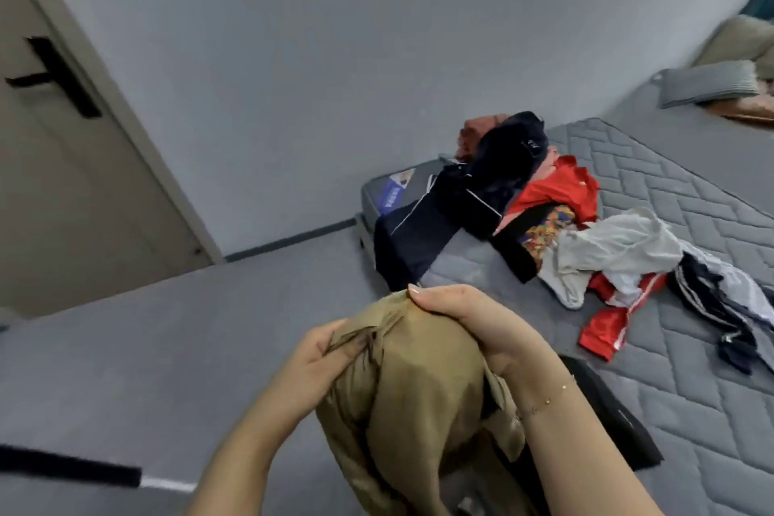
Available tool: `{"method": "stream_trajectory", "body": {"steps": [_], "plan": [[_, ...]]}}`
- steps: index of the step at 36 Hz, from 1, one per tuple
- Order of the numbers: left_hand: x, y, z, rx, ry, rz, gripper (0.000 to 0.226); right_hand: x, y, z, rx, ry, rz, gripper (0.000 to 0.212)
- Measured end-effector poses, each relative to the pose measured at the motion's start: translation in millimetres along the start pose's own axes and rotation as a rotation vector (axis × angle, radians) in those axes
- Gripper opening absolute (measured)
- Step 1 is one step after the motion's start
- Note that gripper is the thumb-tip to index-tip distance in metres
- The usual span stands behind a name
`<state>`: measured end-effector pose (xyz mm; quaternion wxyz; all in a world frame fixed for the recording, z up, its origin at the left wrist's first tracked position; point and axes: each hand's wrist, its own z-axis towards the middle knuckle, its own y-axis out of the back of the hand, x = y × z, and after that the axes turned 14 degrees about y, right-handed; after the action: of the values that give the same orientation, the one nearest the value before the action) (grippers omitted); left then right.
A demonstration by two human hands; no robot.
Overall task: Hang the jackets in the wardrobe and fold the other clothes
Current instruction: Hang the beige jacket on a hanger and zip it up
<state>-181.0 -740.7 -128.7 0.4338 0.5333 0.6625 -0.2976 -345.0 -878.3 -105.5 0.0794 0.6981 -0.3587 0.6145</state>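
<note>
I hold a tan jacket bunched up in front of me, above the grey floor. My left hand pinches its folded edge from the left. My right hand grips the top of the bundle from the right, fingers curled over the cloth. On the grey quilted mattress to the right lies a pile of clothes: a dark navy garment with white piping, a red shirt, a patterned piece, a light grey garment, red shorts with white stripes and a dark striped garment.
A beige door with a black handle stands at the left. A grey wall runs behind. Pillows lie at the far right end of the bed. A black strip crosses the floor at lower left.
</note>
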Motion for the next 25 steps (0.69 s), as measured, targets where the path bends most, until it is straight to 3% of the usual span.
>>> {"method": "stream_trajectory", "body": {"steps": [4,8,13,15,18,20,25], "plan": [[20.4,61.9,-67.4,-0.188,-0.016,-0.152,0.050,-18.7,-73.9,30.4,0.186,0.045,-0.161,0.029],[36.6,108.3,-123.8,-0.371,0.018,-0.351,0.059,-43.5,-146.4,59.7,0.376,0.060,-0.249,0.045],[52.0,139.3,-181.4,-0.636,0.026,-0.585,0.050,-77.2,-222.9,79.9,0.652,0.174,-0.363,0.051],[55.7,147.8,-201.5,-0.741,0.041,-0.618,0.060,-88.5,-252.0,83.9,0.799,0.207,-0.433,0.049],[64.8,156.6,-233.7,-0.883,0.054,-0.629,0.057,-104.8,-295.9,85.8,1.001,0.183,-0.446,0.042],[72.1,160.2,-257.2,-1.019,0.073,-0.578,0.051,-115.3,-322.6,86.4,1.042,0.143,-0.364,0.034],[95.5,165.5,-307.7,-1.412,0.178,-0.299,0.052,-130.0,-383.3,85.2,1.134,-0.001,-0.183,0.047]]}}
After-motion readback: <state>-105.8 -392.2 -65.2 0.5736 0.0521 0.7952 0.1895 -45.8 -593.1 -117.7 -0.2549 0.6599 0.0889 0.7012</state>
